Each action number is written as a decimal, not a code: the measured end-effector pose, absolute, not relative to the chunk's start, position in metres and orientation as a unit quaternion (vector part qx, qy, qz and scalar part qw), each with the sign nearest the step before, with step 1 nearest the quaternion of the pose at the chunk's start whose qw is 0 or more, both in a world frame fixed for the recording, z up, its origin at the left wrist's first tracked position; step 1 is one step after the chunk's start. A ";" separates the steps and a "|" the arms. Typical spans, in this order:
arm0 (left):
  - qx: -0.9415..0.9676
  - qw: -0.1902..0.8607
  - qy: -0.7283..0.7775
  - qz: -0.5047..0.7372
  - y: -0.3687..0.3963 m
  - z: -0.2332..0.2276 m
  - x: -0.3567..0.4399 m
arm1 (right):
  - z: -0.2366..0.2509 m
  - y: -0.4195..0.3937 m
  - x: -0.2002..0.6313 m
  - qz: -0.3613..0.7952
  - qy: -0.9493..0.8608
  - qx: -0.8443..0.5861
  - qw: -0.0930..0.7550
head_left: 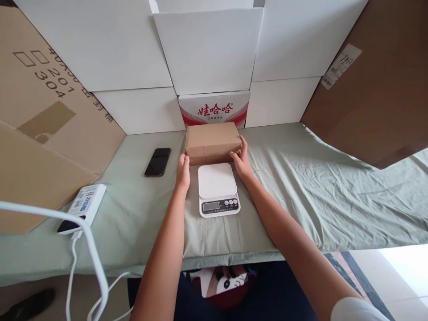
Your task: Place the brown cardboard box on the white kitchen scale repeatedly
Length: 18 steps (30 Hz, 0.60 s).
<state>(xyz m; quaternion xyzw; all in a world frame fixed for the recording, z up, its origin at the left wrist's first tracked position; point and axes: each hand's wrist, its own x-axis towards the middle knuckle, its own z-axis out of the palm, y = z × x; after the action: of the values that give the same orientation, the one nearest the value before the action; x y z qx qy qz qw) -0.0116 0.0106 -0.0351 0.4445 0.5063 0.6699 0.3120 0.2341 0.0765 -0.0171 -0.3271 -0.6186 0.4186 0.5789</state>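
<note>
A brown cardboard box [212,141] rests on the cloth-covered table, just behind a white kitchen scale [217,182]. My left hand [183,171] grips the box at its near left corner. On the other side, my right hand [242,158] holds the right end, thumb on the front face and fingers along the side. The scale has a bare flat platform, a small grey display and several round buttons on its near edge. It lies between my forearms, touched by neither hand.
Left of my hands lies a black smartphone [158,162]. A white power bank [83,207] with a cable stands farther left by a large carton [50,111]. White panels [207,49] and a red-and-white carton [214,109] form the back; a brown carton [377,89] borders the right.
</note>
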 end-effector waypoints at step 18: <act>0.408 0.367 0.493 0.675 0.005 -0.021 -0.007 | -0.021 0.080 0.237 0.409 -0.627 -0.341 0.569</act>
<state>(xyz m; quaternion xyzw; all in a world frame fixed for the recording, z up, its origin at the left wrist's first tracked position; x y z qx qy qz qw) -0.0070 0.0054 -0.0213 0.4078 0.4929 0.6752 0.3673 0.2374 0.0797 -0.0208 -0.3406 -0.6270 0.4092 0.5686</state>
